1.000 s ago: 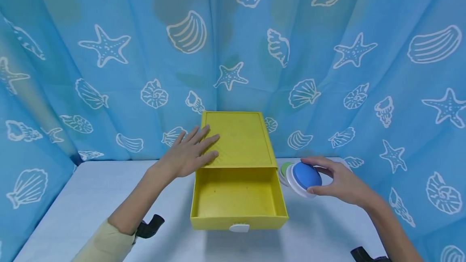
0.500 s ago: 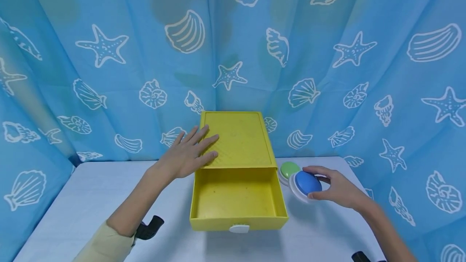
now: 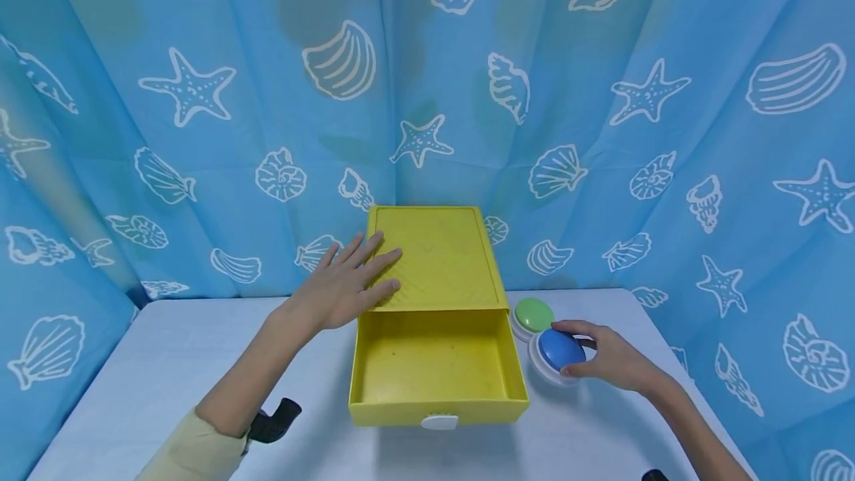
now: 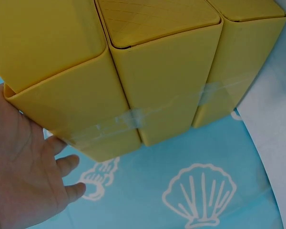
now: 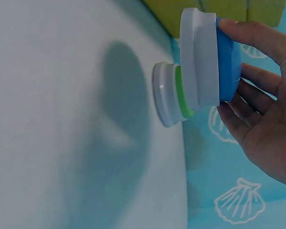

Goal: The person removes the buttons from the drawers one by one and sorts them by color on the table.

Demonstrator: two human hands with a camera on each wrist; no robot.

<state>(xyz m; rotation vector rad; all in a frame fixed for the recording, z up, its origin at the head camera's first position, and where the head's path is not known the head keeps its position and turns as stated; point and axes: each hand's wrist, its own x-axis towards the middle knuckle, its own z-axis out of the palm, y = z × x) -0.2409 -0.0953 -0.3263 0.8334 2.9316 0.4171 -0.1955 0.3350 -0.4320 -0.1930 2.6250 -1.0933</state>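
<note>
My right hand [image 3: 614, 360] pinches a blue push button [image 3: 559, 351] with a round white base by the sides of its blue dome, thumb and fingers curled. In the right wrist view the white base [image 5: 199, 57] hangs above the table, its shadow lying apart from it. Just behind sits a green push button [image 3: 534, 315] of the same kind, standing on the table. My left hand [image 3: 337, 289] rests with spread, straight fingers on the top left edge of a yellow drawer cabinet [image 3: 444, 258]. The cabinet's top drawer [image 3: 437, 413] is pulled out, with nothing inside.
The drawer has a white handle [image 3: 439, 422] at its front. A white cloth covers the table [image 3: 167, 362]. Behind hangs a blue curtain [image 3: 461, 162] with white shells and starfish. Clear tape [image 4: 138, 117] runs across the cabinet's stacked sections in the left wrist view.
My right hand has brought the blue button nearer to me and lower, uncovering more of the green one. The left hand and the drawer have stayed put.
</note>
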